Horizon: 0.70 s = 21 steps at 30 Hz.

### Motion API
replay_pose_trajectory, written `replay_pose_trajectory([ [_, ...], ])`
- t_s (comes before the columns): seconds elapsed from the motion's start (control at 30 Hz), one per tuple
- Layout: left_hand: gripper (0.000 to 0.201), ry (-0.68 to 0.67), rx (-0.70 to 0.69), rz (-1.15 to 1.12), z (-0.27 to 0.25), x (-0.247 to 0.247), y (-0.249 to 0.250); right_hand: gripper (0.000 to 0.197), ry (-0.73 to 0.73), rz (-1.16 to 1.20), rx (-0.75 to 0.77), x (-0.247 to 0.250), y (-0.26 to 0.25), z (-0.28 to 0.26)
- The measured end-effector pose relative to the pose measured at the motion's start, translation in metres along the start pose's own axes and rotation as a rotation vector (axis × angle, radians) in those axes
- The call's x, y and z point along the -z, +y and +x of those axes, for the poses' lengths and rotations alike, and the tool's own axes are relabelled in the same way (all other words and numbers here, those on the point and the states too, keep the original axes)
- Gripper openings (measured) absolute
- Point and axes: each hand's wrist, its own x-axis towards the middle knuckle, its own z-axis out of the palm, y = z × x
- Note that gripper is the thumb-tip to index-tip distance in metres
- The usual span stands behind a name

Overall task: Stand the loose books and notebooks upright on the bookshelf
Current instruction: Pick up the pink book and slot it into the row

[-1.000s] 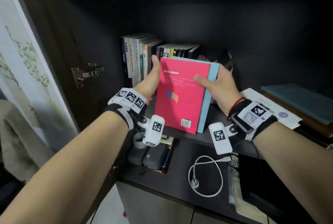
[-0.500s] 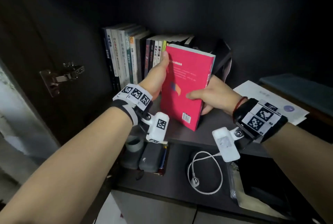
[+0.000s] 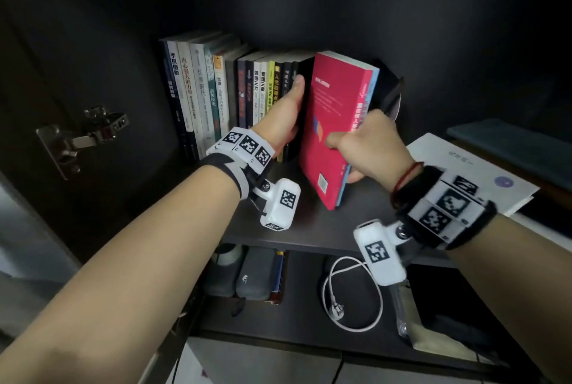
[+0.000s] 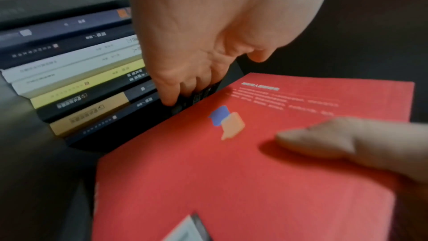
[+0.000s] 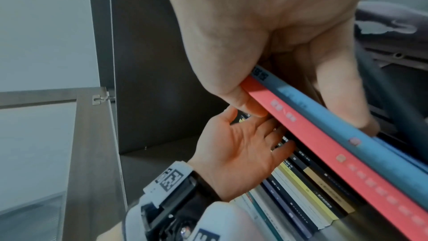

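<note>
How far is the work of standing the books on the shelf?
Done: a row of books stands upright. In hand: the right hand grips a red book and a blue book together, nearly upright, while the left hand steadies the row. Left: flat books on the right.

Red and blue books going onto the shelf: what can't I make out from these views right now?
- Blue book: cover hidden behind the red book in the head view; only its spine shows.
- Left hand fingertips: head view hides them behind the red book; left wrist view is blurred.
- Red book's spine text: smeared in the right wrist view.
- Right hand fingers: behind the books in the head view.
</note>
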Motion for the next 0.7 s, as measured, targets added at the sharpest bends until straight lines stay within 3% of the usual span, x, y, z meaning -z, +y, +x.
replay_pose_trajectory([
  [0.13, 0.065, 0.006, -0.058, 0.043, 0.006, 0.015, -0.004, 0.048, 0.117, -0.106, 0.009, -0.032, -0.010, 0.024],
  [0.27, 0.080, -0.017, -0.044, 0.117, 0.017, 0.029, -0.014, 0.040, 0.163, -0.312, 0.106, -0.057, -0.020, 0.046],
  [0.33, 0.070, -0.028, -0.078, 0.164, 0.011, 0.032, -0.009, 0.043, 0.086, -0.387, 0.127, -0.063, -0.023, 0.049],
  [0.4, 0.044, -0.028, -0.151, 0.281, 0.015, 0.040, -0.012, 0.053, -0.105, -0.436, 0.091, -0.065, -0.021, 0.048],
  [0.47, 0.021, -0.007, -0.198, 0.388, 0.014, 0.048, -0.012, 0.079, -0.322, -0.474, 0.051, -0.064, -0.014, 0.048],
  [0.5, 0.027, 0.016, -0.219, 0.455, 0.016, 0.052, -0.012, 0.090, -0.359, -0.488, 0.043, -0.064, -0.010, 0.049],
  [0.53, 0.035, 0.055, -0.227, 0.532, 0.019, 0.055, -0.011, 0.090, -0.347, -0.509, 0.047, -0.064, -0.007, 0.049],
  [0.6, 0.048, 0.148, -0.239, 0.643, 0.025, 0.058, -0.010, 0.062, -0.257, -0.560, 0.095, -0.068, -0.002, 0.052],
  [0.7, 0.048, 0.111, -0.160, 0.585, 0.032, 0.060, -0.010, 0.034, -0.119, -0.566, 0.156, -0.069, 0.003, 0.059],
])
